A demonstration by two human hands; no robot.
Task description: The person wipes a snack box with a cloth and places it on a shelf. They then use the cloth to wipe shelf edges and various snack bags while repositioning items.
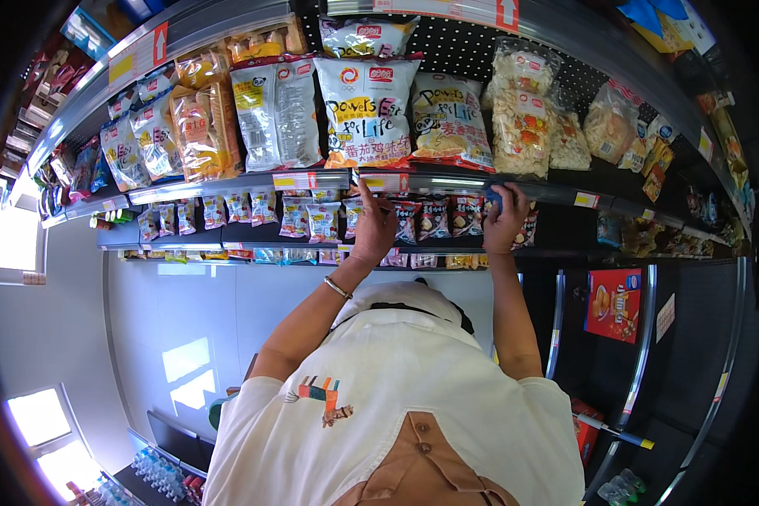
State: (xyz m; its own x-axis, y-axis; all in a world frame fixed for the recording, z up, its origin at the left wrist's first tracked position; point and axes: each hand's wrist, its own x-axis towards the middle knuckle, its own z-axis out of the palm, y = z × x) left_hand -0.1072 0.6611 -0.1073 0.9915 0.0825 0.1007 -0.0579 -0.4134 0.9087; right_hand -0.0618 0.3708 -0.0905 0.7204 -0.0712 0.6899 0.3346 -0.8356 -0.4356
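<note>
My left hand (374, 229), with a bracelet on its wrist, holds nothing visible. Its index finger reaches up to the price-tag strip (384, 183) on the shelf's front edge, just below a white-and-red snack bag (368, 114). Farther right, my right hand (506, 221) has its fingers closed around a small blue cloth-like thing (493, 197), held against the same edge. Above that hand stand a bag of wheat-coloured snacks (450, 126) and a clear bag of pale puffed snacks (522, 129). Small snack packets (434, 218) line the shelf below, partly hidden by my hands.
A silver-and-yellow bag (276, 117) and a bag of packaged bread (203, 133) stand to the left. Another metal shelf edge (449, 16) curves overhead. Dark shelving with a red box (612, 305) rises at right. Grey floor (164, 303) and bottled drinks (158, 471) lie left.
</note>
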